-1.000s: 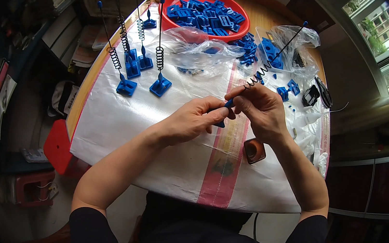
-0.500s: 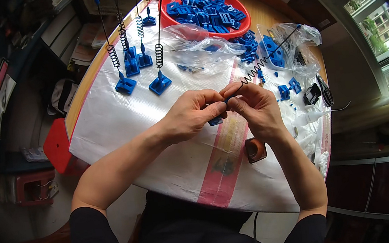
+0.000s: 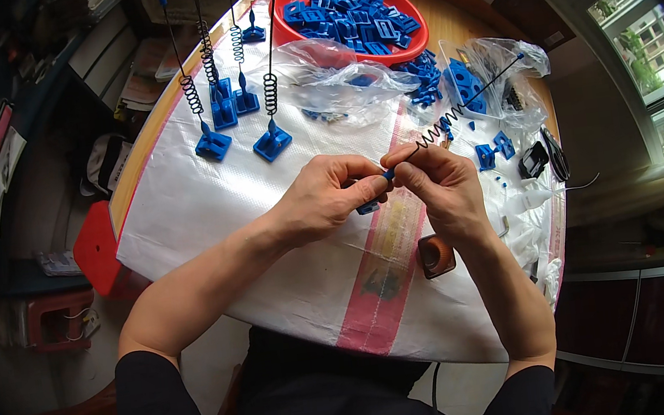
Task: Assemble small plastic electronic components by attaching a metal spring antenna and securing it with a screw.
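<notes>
Both hands meet over the middle of the white sheet. Pinched in my left hand (image 3: 326, 197) is a small blue plastic base (image 3: 367, 207), mostly hidden by the fingers. The thumb and fingers of my right hand (image 3: 444, 190) close round the lower end of a black coiled spring rod (image 3: 447, 119), just beside a blue stem (image 3: 389, 174) that shows between the hands. The rod slants up to the right and has a blue tip. Fingers hide how rod and stem join. Similar spring rods on blue bases (image 3: 272, 143) stand upright at the far left.
A red basin (image 3: 422, 45) full of blue parts sits at the back. Clear plastic bags (image 3: 305, 57) lie before it. On the right are loose blue clips (image 3: 486, 157), a black clip (image 3: 533, 160) and a white nozzle bottle (image 3: 526, 202). A brown block (image 3: 436, 256) lies near my right forearm.
My right hand has shifted slightly right, and the blue stem between the hands shows more. The spring rod's tip has moved a little right and lower.
</notes>
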{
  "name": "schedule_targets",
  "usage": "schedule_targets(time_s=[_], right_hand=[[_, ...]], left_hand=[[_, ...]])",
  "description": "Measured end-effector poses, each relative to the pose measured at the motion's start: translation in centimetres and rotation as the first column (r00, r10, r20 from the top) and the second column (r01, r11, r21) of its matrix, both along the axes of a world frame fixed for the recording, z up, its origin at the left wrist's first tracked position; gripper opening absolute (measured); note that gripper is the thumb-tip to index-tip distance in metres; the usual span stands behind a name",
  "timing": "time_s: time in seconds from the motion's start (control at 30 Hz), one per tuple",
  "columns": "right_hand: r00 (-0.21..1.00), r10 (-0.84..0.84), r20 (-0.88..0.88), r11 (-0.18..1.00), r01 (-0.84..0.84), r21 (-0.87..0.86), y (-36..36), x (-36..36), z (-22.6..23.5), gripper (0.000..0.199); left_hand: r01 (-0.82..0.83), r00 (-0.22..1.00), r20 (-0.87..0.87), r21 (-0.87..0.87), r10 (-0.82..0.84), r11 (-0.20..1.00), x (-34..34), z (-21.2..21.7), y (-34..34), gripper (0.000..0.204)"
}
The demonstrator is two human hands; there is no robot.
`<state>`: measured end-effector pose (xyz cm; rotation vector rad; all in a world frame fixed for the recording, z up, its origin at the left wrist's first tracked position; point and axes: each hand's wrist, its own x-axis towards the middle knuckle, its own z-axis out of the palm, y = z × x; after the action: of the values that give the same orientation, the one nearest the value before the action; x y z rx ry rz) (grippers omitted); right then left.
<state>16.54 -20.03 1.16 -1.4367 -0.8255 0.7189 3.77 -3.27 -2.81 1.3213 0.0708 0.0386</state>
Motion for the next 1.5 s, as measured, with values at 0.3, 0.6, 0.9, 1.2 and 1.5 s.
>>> schedule_targets(time_s=[0.3,0.6,0.9,1.2,1.5], right_hand=[[0.996,-0.085,0.028,0.995,0.084,0.054,0.0,0.0,0.0,0.02],[0.999,0.001,-0.034,0.999,0.001,0.049,0.2,0.4,0.2,0.02],[0.974,-0.018,0.226,0.999,0.025,-0.032,3.2,2.0,0.8,0.013],[0.86,0.036,0.51,0.987,0.051,-0.154,6.7,0.9,-0.6,0.015],[0.856,0.024,0.517,0.999,0.005,-0.054,9.2,1.0,-2.8,0.017]], left_hand=[[-0.014,1.0,-0.01,-0.023,0.014,1.0,0.1,0.3,-0.6,0.021],[-0.068,0.998,-0.011,0.01,0.068,0.998,-0.1,0.7,-0.1,0.021],[-0.384,0.922,0.201,0.589,0.331,0.711,-1.0,2.7,0.1,0.053],[-0.564,0.82,0.45,0.74,0.354,0.366,-7.1,8.9,2.4,0.027],[-0.394,0.842,0.238,0.884,0.485,0.251,-7.9,2.8,6.1,0.046]])
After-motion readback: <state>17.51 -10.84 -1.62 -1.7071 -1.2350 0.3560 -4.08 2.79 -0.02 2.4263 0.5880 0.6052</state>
